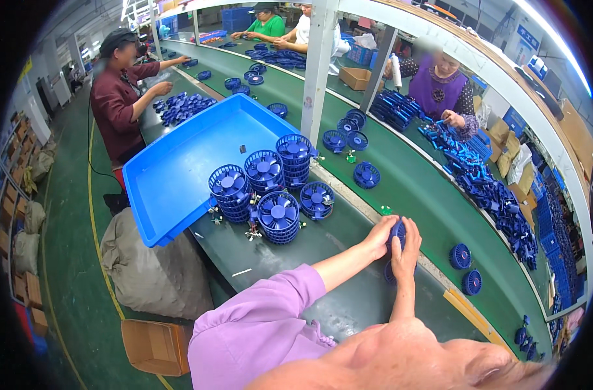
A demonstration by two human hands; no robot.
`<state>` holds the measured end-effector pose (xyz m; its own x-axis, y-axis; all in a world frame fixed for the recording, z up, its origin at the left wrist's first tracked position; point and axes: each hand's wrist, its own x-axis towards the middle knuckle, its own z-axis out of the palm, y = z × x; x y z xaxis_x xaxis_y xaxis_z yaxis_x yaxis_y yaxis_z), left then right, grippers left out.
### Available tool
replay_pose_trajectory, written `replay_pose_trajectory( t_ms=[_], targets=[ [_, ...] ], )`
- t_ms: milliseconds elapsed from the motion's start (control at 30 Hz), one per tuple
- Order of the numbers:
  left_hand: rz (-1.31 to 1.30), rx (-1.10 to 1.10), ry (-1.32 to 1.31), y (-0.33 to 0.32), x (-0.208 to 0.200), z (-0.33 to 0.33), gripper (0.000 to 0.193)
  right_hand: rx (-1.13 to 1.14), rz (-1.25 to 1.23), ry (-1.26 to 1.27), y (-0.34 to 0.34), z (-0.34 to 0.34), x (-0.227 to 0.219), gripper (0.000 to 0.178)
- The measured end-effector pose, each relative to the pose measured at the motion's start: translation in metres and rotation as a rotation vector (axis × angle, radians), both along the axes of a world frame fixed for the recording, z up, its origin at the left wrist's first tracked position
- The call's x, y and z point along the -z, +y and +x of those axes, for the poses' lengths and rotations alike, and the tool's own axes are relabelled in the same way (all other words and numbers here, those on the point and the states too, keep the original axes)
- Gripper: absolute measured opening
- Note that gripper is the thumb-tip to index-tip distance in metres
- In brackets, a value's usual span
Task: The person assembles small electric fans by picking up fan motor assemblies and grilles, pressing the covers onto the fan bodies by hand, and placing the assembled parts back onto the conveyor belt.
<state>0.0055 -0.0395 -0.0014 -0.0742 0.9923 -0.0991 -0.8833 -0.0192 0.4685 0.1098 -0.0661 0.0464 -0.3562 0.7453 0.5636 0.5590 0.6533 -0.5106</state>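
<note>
Over the edge between the dark worktable and the green belt, my left hand and my right hand are closed around a round blue fan housing. The left hand grips its left side and the right hand its right side; my fingers hide much of it. Beneath them, partly covered by the right hand, is another blue fan part. A small green circuit board shows just beyond my fingers. To the left stand stacks of blue caged fans, with wires and small boards sticking out.
A large blue tray lies behind the stacks. The green conveyor belt carries scattered round fan parts. A white post rises beside the belt. Co-workers sit across it, and one person stands at left. A cardboard box is below.
</note>
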Motion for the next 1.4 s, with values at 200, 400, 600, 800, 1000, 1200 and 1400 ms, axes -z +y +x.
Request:
replay_pose_trajectory(
  t_ms=[200, 400, 600, 800, 1000, 1200, 1400],
  targets=[
    [0.191, -0.258, 0.587, -0.015, -0.026, 0.009, 0.029, -0.032, -0.376, 0.39, 0.003, -0.009, 0.022, 0.053],
    [0.368, -0.421, 0.908, -0.02, -0.035, 0.006, 0.035, -0.156, -0.359, 0.484, 0.006, -0.003, 0.024, 0.058],
    [0.307, -0.343, 0.684, -0.018, -0.031, 0.003, 0.034, -0.248, -0.547, 0.503, 0.004, 0.001, 0.016, 0.07],
    [0.196, -0.314, 0.475, -0.01, -0.017, -0.001, 0.023, -0.151, -0.246, 0.349, -0.002, -0.016, 0.01, 0.07],
    [0.323, -0.422, 0.692, -0.03, -0.038, 0.013, 0.02, -0.08, -0.467, 0.864, 0.004, -0.017, 0.022, 0.048],
    [0.28, -0.372, 0.474, -0.024, -0.033, 0.011, 0.026, -0.124, -0.263, 0.581, -0.005, -0.019, 0.019, 0.056],
    [0.349, -0.429, 0.641, -0.019, -0.028, 0.008, 0.024, -0.134, -0.443, 0.744, 0.002, -0.021, 0.031, 0.049]
  ],
)
